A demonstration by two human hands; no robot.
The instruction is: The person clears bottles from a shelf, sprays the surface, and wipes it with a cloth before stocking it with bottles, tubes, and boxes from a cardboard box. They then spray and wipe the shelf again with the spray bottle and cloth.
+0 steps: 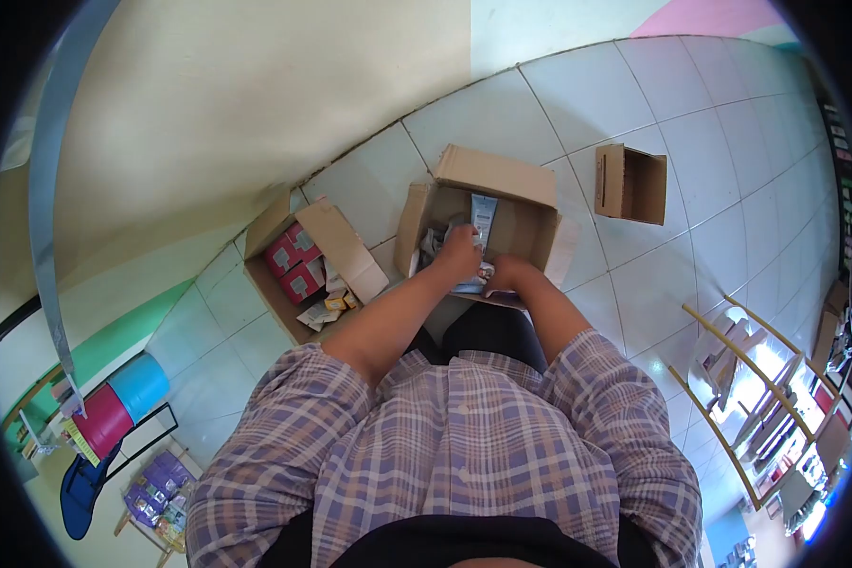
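Reaching hands [483,260] inside open cardboard box [516,180].

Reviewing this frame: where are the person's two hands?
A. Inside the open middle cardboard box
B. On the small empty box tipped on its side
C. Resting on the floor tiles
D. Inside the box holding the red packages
A: both the left hand and the right hand reach into the middle cardboard box, among the packets inside it.
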